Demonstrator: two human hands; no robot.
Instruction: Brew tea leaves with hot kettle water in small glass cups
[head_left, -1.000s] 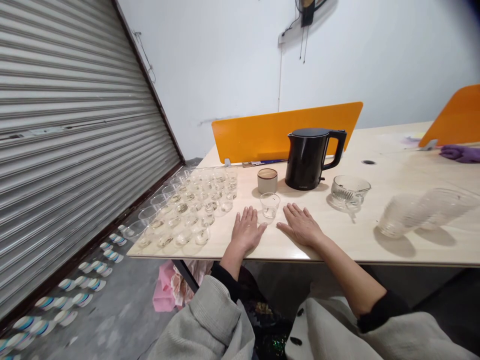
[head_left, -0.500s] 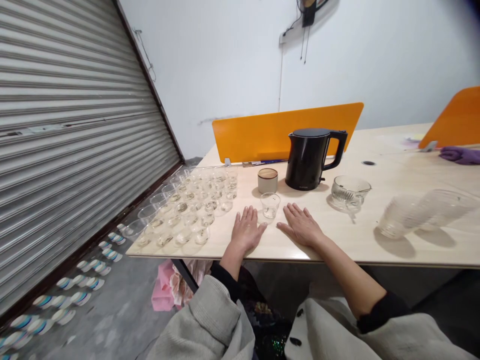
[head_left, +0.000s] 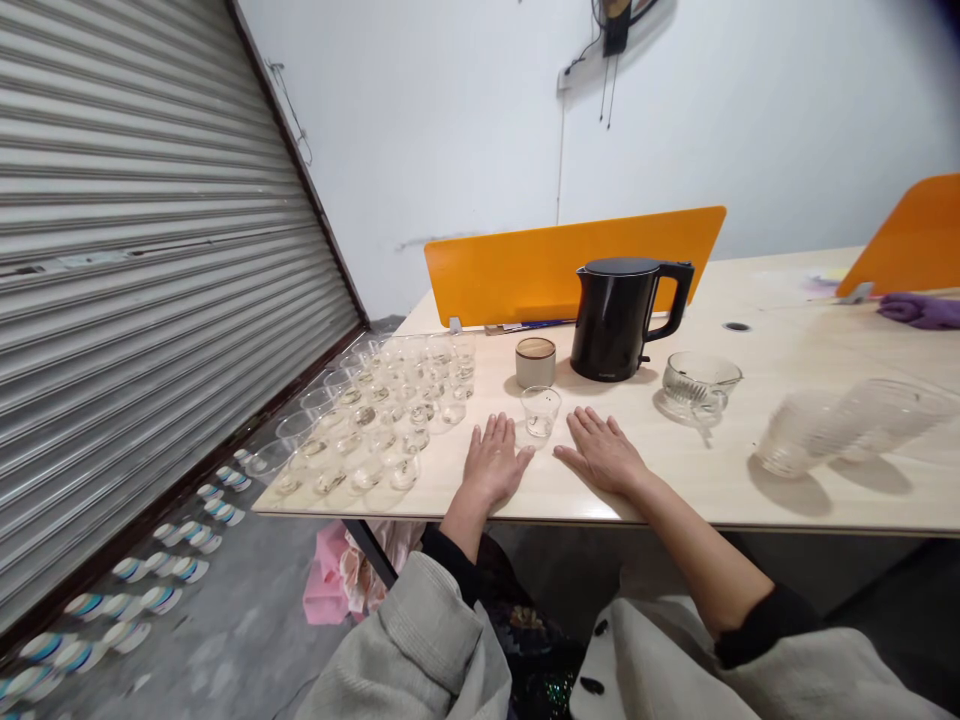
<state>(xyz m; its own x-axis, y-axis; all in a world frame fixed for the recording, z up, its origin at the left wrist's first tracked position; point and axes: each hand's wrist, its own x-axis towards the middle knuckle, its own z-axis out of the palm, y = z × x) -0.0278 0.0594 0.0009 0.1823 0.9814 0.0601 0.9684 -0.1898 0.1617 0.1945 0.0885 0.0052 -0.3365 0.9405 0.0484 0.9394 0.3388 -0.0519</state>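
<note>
Left hand: I see my left hand [head_left: 491, 462] flat on the table [head_left: 675, 490], palm down, gripping nothing.
Right hand: my right hand [head_left: 604, 455] lies the same way, apart from the left, also gripping nothing.
Clear cup: the clear cup [head_left: 540, 412] stands upright just beyond and between my hands, touching neither; small dark bits show in it.
Set-out cups: from that cup, a crowd of upright cups [head_left: 405, 468] fills 9 to 10 o'clock, many with dark bits inside; I judge these dealt with.
Nested cups: stacks [head_left: 795, 435] at 3 o'clock look unused; I can't judge how many remain.
Lidded jar: the jar [head_left: 535, 370] sits at 12, closed.
Kettle: the black kettle [head_left: 609, 325] is at 1; its small lettering is unreadable to me.
Glass jug: the jug [head_left: 699, 380] is at 2 to 3.
Floor tubs: blue-and-white tubs [head_left: 161, 600] at 8 o'clock; I can't read any wording.
</note>
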